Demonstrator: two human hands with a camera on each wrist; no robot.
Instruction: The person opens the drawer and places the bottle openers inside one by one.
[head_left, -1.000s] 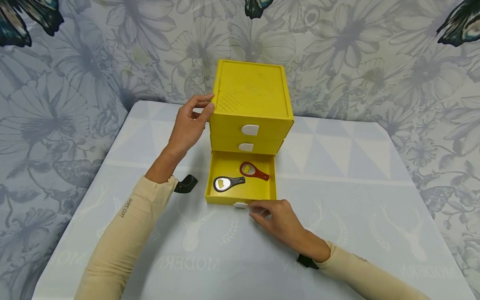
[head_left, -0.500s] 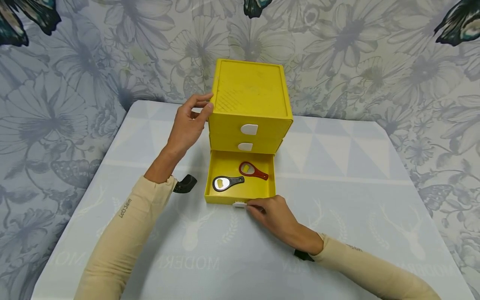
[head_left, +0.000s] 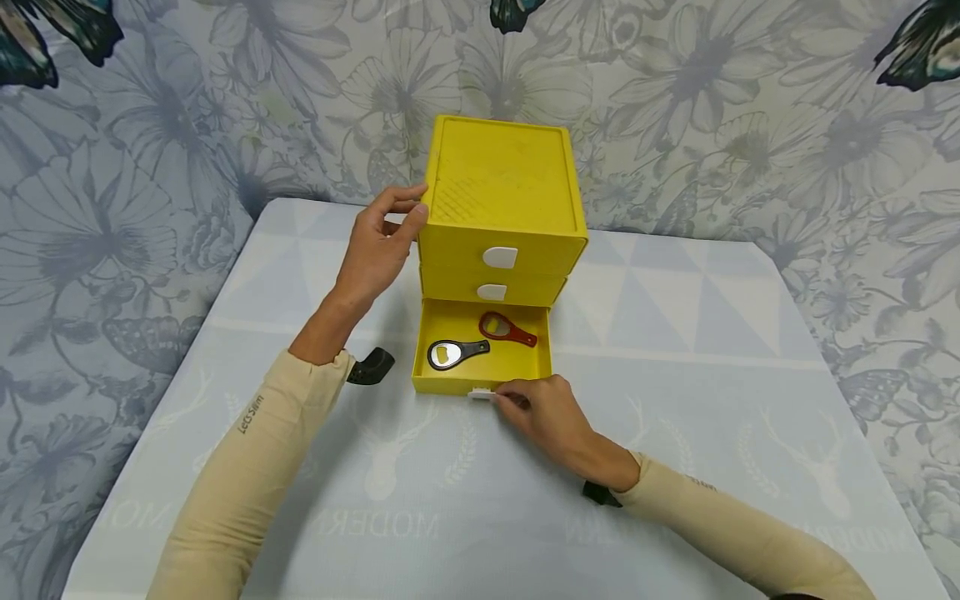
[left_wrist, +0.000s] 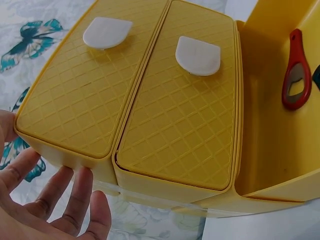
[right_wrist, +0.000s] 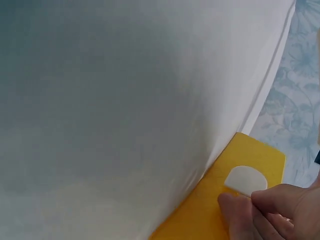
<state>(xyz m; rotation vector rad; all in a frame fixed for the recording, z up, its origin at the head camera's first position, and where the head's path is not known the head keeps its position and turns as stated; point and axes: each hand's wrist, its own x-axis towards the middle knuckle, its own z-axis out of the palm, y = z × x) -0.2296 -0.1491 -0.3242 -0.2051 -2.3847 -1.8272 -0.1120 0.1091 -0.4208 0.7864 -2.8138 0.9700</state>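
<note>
A yellow drawer unit (head_left: 502,175) stands at the back middle of the table, its lowest drawer (head_left: 510,375) pulled out. Inside that drawer lie a black bottle opener (head_left: 457,354) and a red bottle opener (head_left: 507,329). My right hand (head_left: 551,421) pinches the white handle (right_wrist: 246,180) on the drawer's front between thumb and fingers. Against the unit's upper left side rests my left hand (head_left: 378,246). In the left wrist view its fingers (left_wrist: 80,197) lie extended along the side wall, while the red bottle opener shows at the right.
The two upper drawers are pushed in, each with a white handle (head_left: 500,257). A pale patterned cloth (head_left: 420,517) covers the table. Behind it hangs a floral backdrop (head_left: 697,125) with butterflies. Dark wrist devices (head_left: 371,367) sit at the sleeve cuffs.
My right hand has closed on the white handle, and the drawer has moved slightly inward with both bottle openers. The left hand stays against the unit.
</note>
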